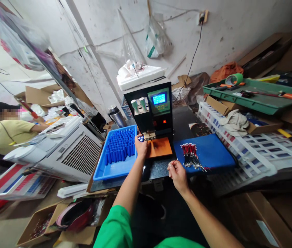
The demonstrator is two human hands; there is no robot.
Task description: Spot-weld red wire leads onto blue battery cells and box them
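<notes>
While the blue tray (pixel 114 170) sits at the left of the dark worktop (pixel 183 119), it carries many upright blue cylindrical cells (pixel 120 148), grouped towards its far part; the near part is bare. Left hand (pixel 141 146), just right of the tray: fingers closed round a small group of blue-wrapped cells (pixel 141 138), their pale ends showing, held close to the welding head (pixel 149 133) of the spot-welding machine (pixel 162 115). Contact with the head cannot be confirmed. Display lit, red indicator on. Orange pad (pixel 165 148) lies below the head.

Right hand (pixel 177 172), near side, between orange pad and blue mat (pixel 218 151): fingers curled in and bunched at the tips; whether something thin is pinched there, cannot tell. Red-and-black wire leads (pixel 189 151) lie in a loose bundle on the mat's left part, beside this hand.

Progress, judged: the held group is in hand at the machine, but no lead is seen joined to it. Tray cells and bundled leads both appear unjoined, so much seems left. No finished piece can be picked out; completed count unknown.
</notes>
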